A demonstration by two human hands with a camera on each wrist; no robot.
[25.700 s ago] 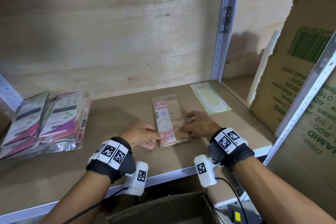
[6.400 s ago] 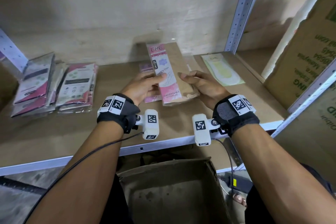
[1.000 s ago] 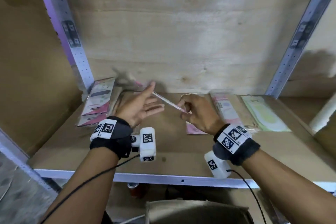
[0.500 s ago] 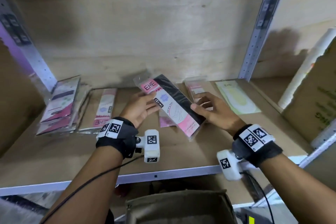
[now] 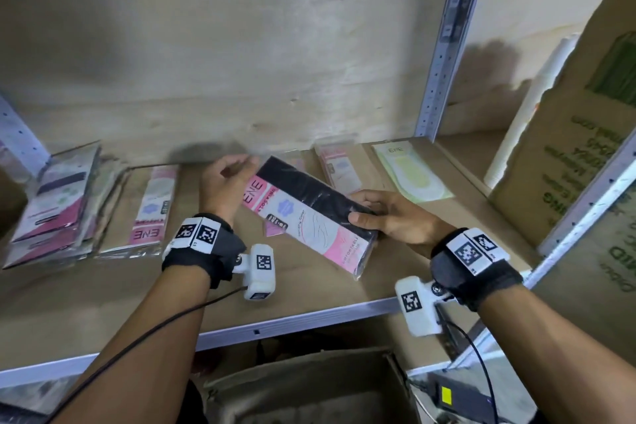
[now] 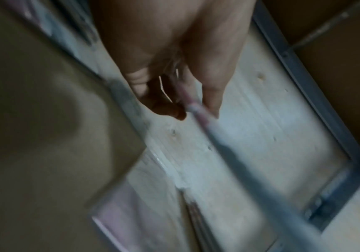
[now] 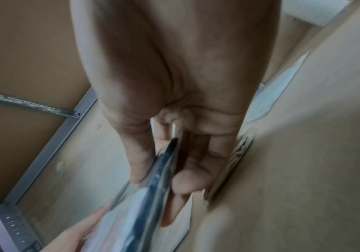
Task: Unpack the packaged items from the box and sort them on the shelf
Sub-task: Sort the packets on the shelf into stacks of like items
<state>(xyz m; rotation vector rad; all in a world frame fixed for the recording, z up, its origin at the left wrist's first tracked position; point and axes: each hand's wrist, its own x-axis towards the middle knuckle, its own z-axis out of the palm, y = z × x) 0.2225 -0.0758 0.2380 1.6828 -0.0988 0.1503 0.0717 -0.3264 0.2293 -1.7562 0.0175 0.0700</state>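
Note:
A flat black and pink packet marked ENE hangs tilted just above the wooden shelf. My right hand grips its right long edge, thumb on top and fingers beneath. My left hand is at the packet's ENE end. In the blurred left wrist view the packet's edge runs between the thumb and the curled fingers. The right wrist view shows the packet edge-on in my right hand.
The shelf holds a pile of pink packets at the left and a beige ENE packet beside it. A pink packet and a yellow-green one lie at the back right. An open cardboard box sits below, and a big carton stands at the right.
Within the last second both hands brought the black and pink packet to mid-shelf. My left fingers have since slid from under it up to its ENE end.

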